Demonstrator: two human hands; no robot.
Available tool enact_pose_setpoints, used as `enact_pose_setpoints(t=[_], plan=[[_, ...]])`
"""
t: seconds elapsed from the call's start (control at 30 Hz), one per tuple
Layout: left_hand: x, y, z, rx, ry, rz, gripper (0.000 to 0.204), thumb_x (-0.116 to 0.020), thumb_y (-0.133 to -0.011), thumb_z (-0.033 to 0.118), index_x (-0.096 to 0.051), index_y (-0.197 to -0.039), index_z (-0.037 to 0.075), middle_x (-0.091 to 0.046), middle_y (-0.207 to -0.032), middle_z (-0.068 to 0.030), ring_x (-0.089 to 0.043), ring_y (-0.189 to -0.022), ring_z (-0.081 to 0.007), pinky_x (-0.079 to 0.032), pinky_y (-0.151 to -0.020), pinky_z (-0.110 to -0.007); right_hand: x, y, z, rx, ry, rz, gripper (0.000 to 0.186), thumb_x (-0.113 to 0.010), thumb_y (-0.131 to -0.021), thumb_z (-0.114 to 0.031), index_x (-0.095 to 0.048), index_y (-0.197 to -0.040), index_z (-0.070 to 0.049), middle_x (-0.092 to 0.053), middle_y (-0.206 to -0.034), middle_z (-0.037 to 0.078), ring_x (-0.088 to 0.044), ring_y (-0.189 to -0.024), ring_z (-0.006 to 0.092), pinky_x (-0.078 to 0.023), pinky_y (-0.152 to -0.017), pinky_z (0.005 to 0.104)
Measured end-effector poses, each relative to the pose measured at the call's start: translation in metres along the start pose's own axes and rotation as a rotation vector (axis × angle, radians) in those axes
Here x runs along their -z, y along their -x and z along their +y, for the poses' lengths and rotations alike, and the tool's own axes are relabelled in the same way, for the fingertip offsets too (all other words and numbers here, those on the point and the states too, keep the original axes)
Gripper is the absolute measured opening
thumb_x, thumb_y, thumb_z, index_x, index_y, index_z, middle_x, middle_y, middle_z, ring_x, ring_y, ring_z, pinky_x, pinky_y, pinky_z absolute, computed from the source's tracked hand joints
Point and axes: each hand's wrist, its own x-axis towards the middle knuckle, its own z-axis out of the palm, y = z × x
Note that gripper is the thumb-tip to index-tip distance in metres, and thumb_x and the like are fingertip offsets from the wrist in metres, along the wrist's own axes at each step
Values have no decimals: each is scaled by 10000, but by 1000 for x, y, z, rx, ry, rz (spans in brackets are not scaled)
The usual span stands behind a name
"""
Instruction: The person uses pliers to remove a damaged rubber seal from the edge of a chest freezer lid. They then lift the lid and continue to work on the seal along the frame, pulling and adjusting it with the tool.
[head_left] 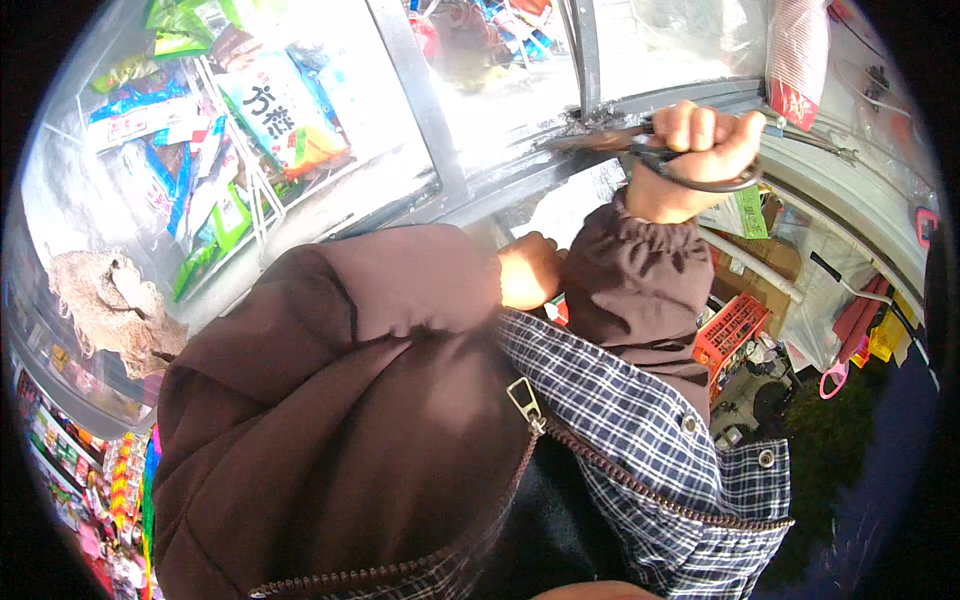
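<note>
In my right hand (695,150), raised at the upper right, is a pair of scissors (598,141) with dark loop handles. My fingers are wrapped round the handles. The rusty-looking blades point left, by the grey metal frame (500,172) of a glass case; whether they touch it I cannot tell. My left hand (530,271) is lower, in front of my chest between the two brown sleeves. It looks curled closed and somewhat blurred, and its grip is hidden. A pale, bright sheet (575,205) lies just beyond it.
Colourful snack packets (285,110) show behind the glass at upper left. A ragged beige cloth (115,310) lies at the left. Below right are a red plastic basket (735,335), a white pipe (750,262) and pink-handled scissors (834,380). Wrapped cups (797,60) hang at upper right.
</note>
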Motion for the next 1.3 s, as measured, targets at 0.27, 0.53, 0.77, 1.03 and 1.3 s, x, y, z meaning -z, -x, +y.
enact_pose_setpoints(t=[0.27,0.53,0.77,1.03,1.3], plan=[[-3,-7,4,57,-115,-69,145,-571,-729,153,-656,-763,40,-639,-749,-115,-639,-733,-267,-513,-597,-363,-1,-1,1,66,112,-26,442,-434,-946,-417,-298,-601,-176,-269,-451,-38,-279,-364,100,-236,-362,254],[12,3,14,309,426,128,183,-561,-804,152,-671,-857,16,-664,-897,-141,-645,-789,-301,-517,-658,-383,-16,5,20,-182,5,21,382,-412,-933,-357,-305,-614,-176,-272,-444,-33,-258,-349,99,-237,-345,261],[17,4,13,-139,-267,151,154,-563,-752,158,-674,-804,64,-655,-810,-112,-641,-759,-266,-520,-651,-399,-3,-11,1,-89,2,-93,444,-395,-940,-366,-242,-562,-193,-209,-432,-59,-192,-365,90,-174,-372,262],[12,4,4,-306,-273,322,131,-578,-694,169,-642,-712,57,-593,-712,-80,-600,-647,-272,-492,-562,-387,-12,-2,-12,-36,-5,-112,421,-410,-938,-432,-275,-605,-212,-258,-459,-68,-255,-356,75,-241,-332,236],[3,-3,-6,-312,-310,54,162,-599,-736,192,-676,-774,55,-654,-811,-109,-639,-741,-268,-512,-611,-366,-4,8,5,-95,-1,-74,437,-421,-947,-382,-251,-595,-187,-203,-464,-58,-211,-362,86,-196,-335,253]])
